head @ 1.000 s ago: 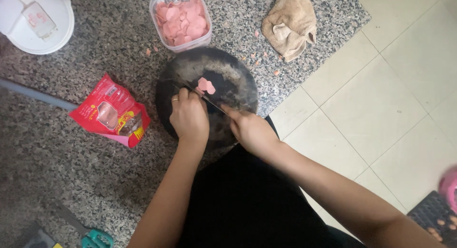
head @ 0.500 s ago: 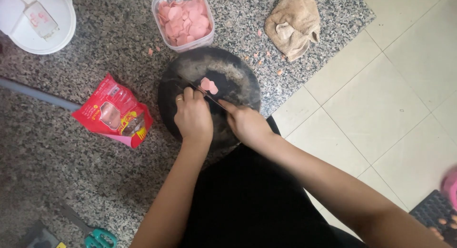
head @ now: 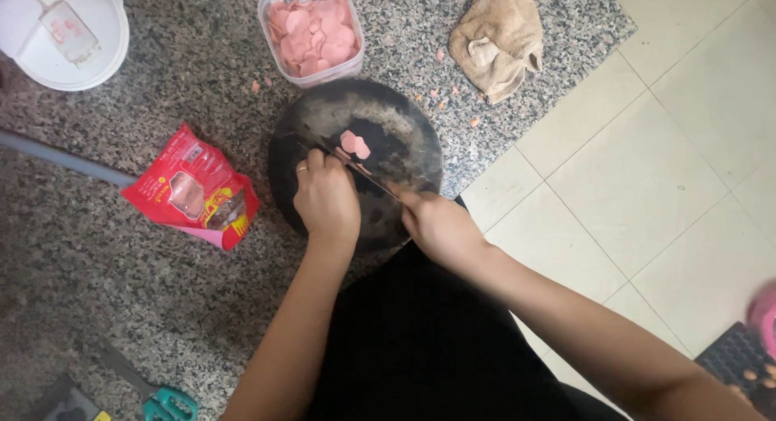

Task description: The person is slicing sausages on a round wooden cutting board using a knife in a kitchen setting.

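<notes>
Right hand (head: 440, 225) holds a thin knife (head: 356, 164) in a closed grip; pink sausage slices (head: 354, 144) lie just beyond the curled left hand (head: 326, 198) on the round dark board (head: 404, 138).

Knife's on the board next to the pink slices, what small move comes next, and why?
Probably press the knife down for another slice: the left hand pins the piece on the board, the right hand holds the handle, and cut slices lie just beyond the blade.

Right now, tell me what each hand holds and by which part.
The right hand grips a knife by its handle. The left hand presses on the round board; what lies under its fingers is hidden.
</notes>
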